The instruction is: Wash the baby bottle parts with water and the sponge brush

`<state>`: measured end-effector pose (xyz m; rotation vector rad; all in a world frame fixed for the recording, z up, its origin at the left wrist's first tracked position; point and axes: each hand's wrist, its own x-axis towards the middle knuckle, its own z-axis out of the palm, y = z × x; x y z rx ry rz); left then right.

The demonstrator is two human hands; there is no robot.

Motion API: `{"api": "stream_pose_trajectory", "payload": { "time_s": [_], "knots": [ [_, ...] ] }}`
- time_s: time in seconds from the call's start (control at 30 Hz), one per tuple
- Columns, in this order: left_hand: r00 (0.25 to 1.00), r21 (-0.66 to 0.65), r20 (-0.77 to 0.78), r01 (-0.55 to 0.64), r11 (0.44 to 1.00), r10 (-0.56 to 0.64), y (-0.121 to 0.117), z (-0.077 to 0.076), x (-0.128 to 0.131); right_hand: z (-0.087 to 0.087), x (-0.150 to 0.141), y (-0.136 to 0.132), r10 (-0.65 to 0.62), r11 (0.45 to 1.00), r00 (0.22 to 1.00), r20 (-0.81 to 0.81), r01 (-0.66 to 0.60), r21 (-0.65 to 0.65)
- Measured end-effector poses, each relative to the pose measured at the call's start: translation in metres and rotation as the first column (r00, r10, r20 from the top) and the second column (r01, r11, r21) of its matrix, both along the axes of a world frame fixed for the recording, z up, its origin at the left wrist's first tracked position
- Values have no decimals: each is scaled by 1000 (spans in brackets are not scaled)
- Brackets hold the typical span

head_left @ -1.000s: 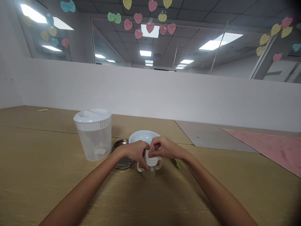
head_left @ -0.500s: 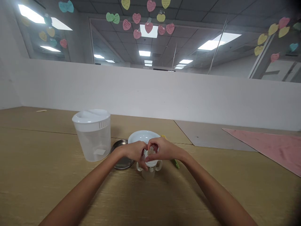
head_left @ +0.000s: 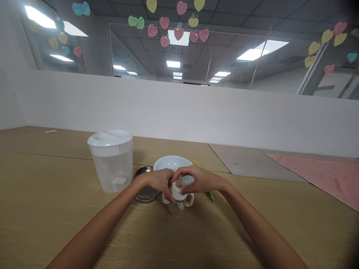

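A clear baby bottle [head_left: 177,210] with two white side handles stands upright on the table in front of me. It has a white collar [head_left: 177,192] and a pale, see-through teat [head_left: 180,182] on top. My left hand [head_left: 161,182] is curled about the left side of the collar, its thumb reaching down the near side. From the right, my right hand [head_left: 198,178] arches over the teat, with thumb and fingers curved round the collar. The far side of the bottle's top, where some fingertips lie, is hidden.
Behind the hands sits a white bowl [head_left: 171,161], and a round metal dish [head_left: 147,195] lies to the left. A lidded plastic bucket [head_left: 112,164] stands farther left. Something green [head_left: 211,196] pokes out beyond my right wrist. A pink cloth [head_left: 316,172] covers the right side.
My right hand has opened wider and its thumb has shifted right along the collar, so more of the collar and teat shows. The left hand and bottle have barely moved.
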<state>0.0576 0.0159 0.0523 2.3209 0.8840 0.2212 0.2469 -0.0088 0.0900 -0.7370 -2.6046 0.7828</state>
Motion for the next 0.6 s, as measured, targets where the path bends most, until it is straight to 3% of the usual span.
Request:
{"api": "stream_pose_trajectory", "payload": {
  "time_s": [0.13, 0.2, 0.43, 0.6],
  "knots": [
    [998, 45, 12, 56, 997, -57, 1, 0, 1, 0, -6, -3, -254, 952, 962, -99, 267, 148],
    [999, 33, 5, 32, 999, -32, -1, 2, 2, 0, -6, -4, -304, 935, 949, -85, 314, 166],
    [999, 0, 29, 22, 1000, -22, -8, 9, 4, 10, 6, -2, -73, 997, 987, -144, 77, 21],
    [1000, -13, 12, 3, 1000, -3, -11, 12, 5, 15, 12, 1, -109, 993, 939, -326, 90, -74]
  ]
}}
